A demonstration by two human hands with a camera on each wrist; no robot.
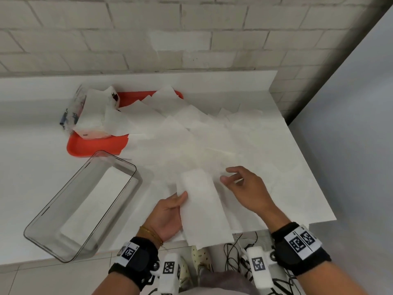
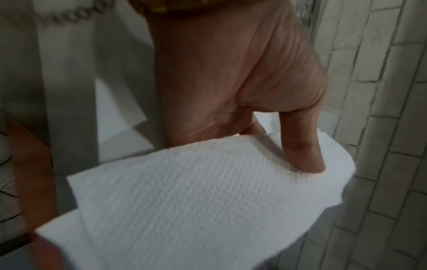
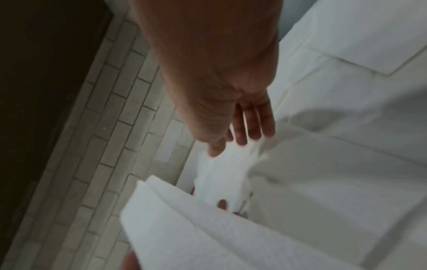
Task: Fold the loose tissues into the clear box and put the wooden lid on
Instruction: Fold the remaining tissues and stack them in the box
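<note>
Holding a folded tissue w/ thumb on top, the left hand pinches it over the table's front edge. Right hand hovers just beside it, fingers loose, gripping nothing. Clear box sits left; loose tissues spread behind.

The left grip has only its thumb showing; the fingers vanish beneath the folded tissue. Beyond the grips, the red tray is half buried under loose tissues. The right wrist view is smeared, with the right grip's fingertips blurred.
</note>
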